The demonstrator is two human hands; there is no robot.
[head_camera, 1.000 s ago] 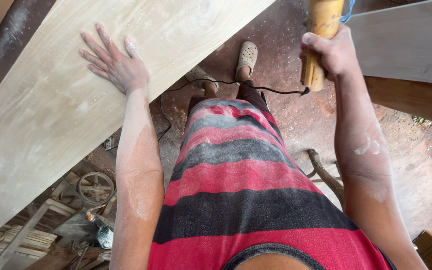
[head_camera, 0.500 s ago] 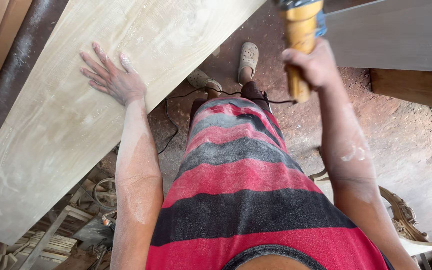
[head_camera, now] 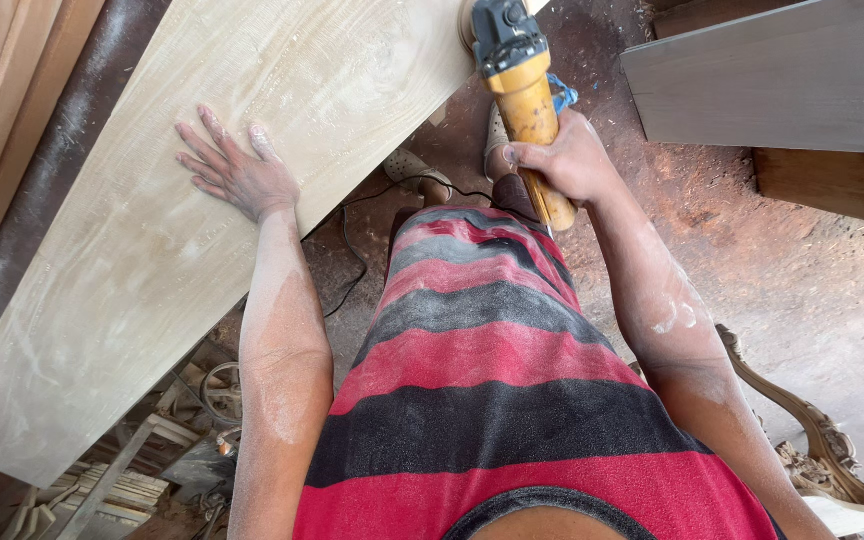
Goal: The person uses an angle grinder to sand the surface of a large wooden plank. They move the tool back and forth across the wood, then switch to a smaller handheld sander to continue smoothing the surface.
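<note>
Two hands work at a pale wooden board (head_camera: 182, 230), whose long edge runs beside open dirt floor (head_camera: 812, 290). Left hand (head_camera: 237, 172) lies flat on it, fingers spread. Right hand (head_camera: 567, 160) is wrapped around a yellow power sander (head_camera: 520, 75) at the board's edge.

Two hands: the left hand (head_camera: 237, 175) at ten o'clock, the right hand (head_camera: 567, 160) at one. One yellow power sander (head_camera: 517, 80), one pale wooden board (head_camera: 182, 230), one grey panel (head_camera: 782, 85), two sandalled feet (head_camera: 412, 165).
</note>
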